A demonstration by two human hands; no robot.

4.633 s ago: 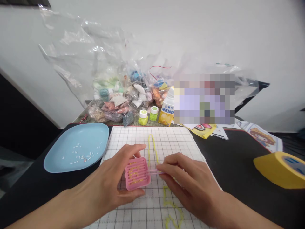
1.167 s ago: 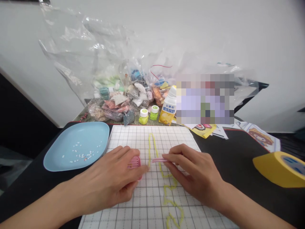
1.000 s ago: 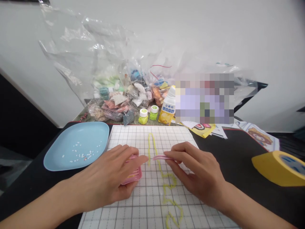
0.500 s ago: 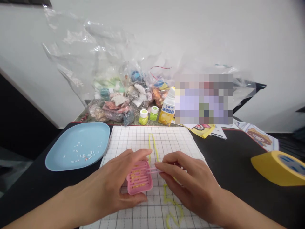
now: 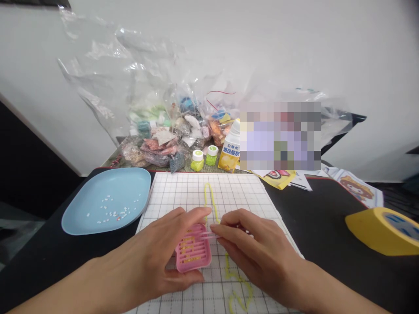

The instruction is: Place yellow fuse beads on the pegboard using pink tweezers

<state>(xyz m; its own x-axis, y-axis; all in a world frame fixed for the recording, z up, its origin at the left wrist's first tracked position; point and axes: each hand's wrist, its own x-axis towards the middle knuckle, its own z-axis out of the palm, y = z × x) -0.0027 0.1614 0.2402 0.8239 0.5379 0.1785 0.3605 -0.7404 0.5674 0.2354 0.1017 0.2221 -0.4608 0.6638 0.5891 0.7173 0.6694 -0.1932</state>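
A small pink grooved tray (image 5: 202,251) sits in my left hand (image 5: 153,246), gripped at its left side between thumb and fingers. Small yellow-gold beads (image 5: 187,248) line several of its grooves. My right hand (image 5: 262,244) pinches pink tweezers (image 5: 210,235), whose tips reach over the tray's upper right part; whether they grip a bead is too small to tell. Beneath both hands lies a white gridded board (image 5: 176,187). On it runs a thin yellow-green outline (image 5: 212,198), partly hidden by my hands, with more yellow-green curves (image 5: 240,290) nearer me.
On the left, a light-blue plate (image 5: 98,187) holds scattered white beads. Two green-filled jars (image 5: 197,160), a yogurt carton (image 5: 229,152) and bagged beads (image 5: 160,146) stand behind the board. A yellow tape roll (image 5: 369,229) lies right, near printed sheets (image 5: 358,187).
The pink tray has shifted slightly toward me and tilted a little. My right hand and the tweezers have moved slightly left, with the tips still over the tray.
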